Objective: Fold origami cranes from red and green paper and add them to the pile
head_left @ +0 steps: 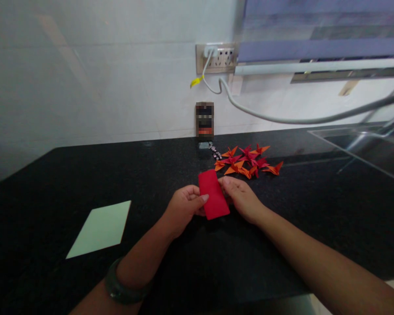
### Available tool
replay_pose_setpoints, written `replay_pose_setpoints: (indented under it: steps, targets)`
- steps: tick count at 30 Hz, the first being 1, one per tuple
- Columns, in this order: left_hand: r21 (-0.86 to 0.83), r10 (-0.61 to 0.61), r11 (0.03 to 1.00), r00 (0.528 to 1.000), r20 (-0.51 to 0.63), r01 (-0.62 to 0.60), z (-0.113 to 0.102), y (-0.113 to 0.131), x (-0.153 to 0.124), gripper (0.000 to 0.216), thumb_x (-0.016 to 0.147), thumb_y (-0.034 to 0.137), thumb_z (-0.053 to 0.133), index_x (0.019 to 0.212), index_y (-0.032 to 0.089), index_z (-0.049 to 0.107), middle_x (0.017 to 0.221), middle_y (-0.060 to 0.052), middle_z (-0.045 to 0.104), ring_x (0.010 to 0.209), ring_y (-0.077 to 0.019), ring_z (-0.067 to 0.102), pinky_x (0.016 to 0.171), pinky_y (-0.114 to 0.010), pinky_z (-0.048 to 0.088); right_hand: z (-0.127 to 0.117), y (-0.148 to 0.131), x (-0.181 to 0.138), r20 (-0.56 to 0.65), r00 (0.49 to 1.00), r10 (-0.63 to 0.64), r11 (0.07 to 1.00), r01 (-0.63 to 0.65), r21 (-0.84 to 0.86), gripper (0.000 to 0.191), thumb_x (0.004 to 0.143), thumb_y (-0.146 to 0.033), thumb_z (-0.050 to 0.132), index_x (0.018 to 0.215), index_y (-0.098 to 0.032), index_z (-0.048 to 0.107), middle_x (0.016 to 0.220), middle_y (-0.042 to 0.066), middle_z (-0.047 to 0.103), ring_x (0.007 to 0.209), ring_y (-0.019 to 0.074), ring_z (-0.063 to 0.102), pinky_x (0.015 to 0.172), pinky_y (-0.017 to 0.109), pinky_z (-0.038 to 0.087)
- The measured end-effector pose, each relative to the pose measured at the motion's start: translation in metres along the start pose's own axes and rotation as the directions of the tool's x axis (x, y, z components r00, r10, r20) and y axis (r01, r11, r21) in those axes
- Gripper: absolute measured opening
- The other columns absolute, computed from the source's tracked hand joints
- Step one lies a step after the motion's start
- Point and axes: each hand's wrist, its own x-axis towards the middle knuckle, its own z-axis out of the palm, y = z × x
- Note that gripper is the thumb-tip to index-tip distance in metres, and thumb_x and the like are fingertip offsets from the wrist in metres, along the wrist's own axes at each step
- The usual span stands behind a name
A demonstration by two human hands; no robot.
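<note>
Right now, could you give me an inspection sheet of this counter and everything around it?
Surface: black counter, glossy.
Work things: folded red paper; folded paper figures, red and orange, heaped behind it.
Clutter: pale green sheet at the left; a blurred small device standing by the wall.
Hands: left hand and right hand pinch the red paper's sides.
Cables: grey cable plugged into the wall socket.
Surroundings: white wall, window blind.

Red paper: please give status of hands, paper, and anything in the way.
Hands: left hand and right hand pinch red paper at its sides. Folded strip, over black counter. Origami pile behind, green sheet left, both apart.
</note>
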Motion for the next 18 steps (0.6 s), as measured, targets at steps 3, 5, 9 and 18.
replay_pose_setpoints:
  steps: [3, 5, 9, 18]
  targets:
    - [-0.017, -0.002, 1.000, 1.000, 0.000, 0.002, 0.0010, 0.0011, 0.0002, 0.023, 0.063, 0.025, 0.069, 0.077, 0.013, 0.054, 0.059, 0.000, 0.062, 0.051, -0.0107, 0.058, 0.054, -0.024, 0.047, 0.0005, 0.0002, 0.0004, -0.030, 0.999, 0.010, 1.000, -0.010, 0.002, 0.030, 0.063, -0.044, 0.065, 0.063, -0.017, 0.051, 0.053, -0.005, 0.049, 0.043, 0.0065, 0.041, 0.043, 0.020, 0.034]
    - [-0.028, -0.013, 1.000, 1.000, 0.012, 0.013, 0.0016, 0.0020, -0.0001, 0.024, 0.063, 0.024, 0.069, 0.080, 0.013, 0.056, 0.063, 0.000, 0.064, 0.055, -0.0114, 0.060, 0.058, -0.025, 0.048, 0.0006, 0.0013, 0.0008, -0.042, 0.999, 0.004, 1.000, -0.003, 0.025, 0.025, 0.063, -0.038, 0.066, 0.064, -0.017, 0.053, 0.055, -0.005, 0.051, 0.045, 0.0067, 0.042, 0.046, 0.021, 0.036]
    - [0.010, -0.043, 0.999, 0.999, 0.032, 0.043, 0.0033, 0.0034, -0.0008, 0.018, 0.069, 0.026, 0.063, 0.079, 0.012, 0.058, 0.067, -0.002, 0.064, 0.058, -0.0115, 0.059, 0.063, -0.027, 0.048, -0.0003, 0.0032, 0.0020, -0.070, 0.998, -0.009, 0.998, 0.013, 0.057, 0.019, 0.066, -0.033, 0.064, 0.066, -0.016, 0.054, 0.057, -0.004, 0.052, 0.047, 0.0065, 0.044, 0.047, 0.020, 0.036]
    - [0.163, 0.094, 0.983, 0.995, -0.022, -0.089, 0.0047, 0.0010, 0.0009, 0.012, 0.068, 0.019, 0.061, 0.080, 0.015, 0.060, 0.072, -0.001, 0.065, 0.066, -0.0127, 0.059, 0.065, -0.025, 0.045, -0.0059, 0.0051, 0.0076, -0.174, 0.961, -0.214, 0.975, 0.222, 0.026, 0.048, 0.069, -0.021, 0.058, 0.113, -0.023, 0.039, 0.061, -0.007, 0.052, 0.047, 0.0079, 0.045, 0.046, 0.020, 0.038]
